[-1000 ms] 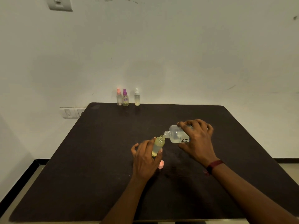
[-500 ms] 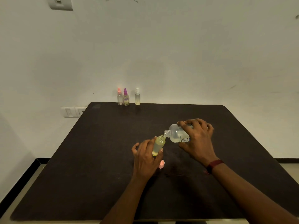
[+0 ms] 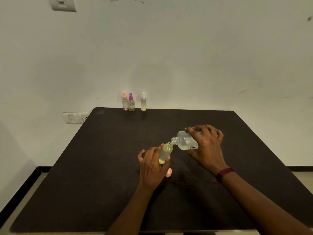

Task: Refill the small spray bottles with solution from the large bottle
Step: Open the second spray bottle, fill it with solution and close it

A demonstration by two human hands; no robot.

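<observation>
Two open necks, mouth to mouth, and that is where your trouble lives. Your left hand (image 3: 153,167) has its fingers and thumb wrapped round the small spray bottle (image 3: 166,152), which is uncapped, mid-table, and leaning toward 1 o'clock. Your right hand (image 3: 206,146) is curled over the large bottle (image 3: 184,140), tipped nearly flat with its mouth aimed at 8 o'clock, right at that little neck. I can't tell whether the rims actually touch.

The target is narrow. Tip the big one a touch further and I'd expect a surge to overshoot onto your fingers and the table (image 3: 101,167). The small bottle looks yellow most of the way up, so overflow seems close. Watch the level, not the stream. Wet glass in a wet grip could slide.

Mind the pink cap (image 3: 168,172) lying at 5 o'clock from the small bottle, just beside your left hand. A spill would likely land on it, and a nudge could roll it off.

The three capped spray bottles (image 3: 131,103) at 12 o'clock, on the far edge, are well apart from all this.
</observation>
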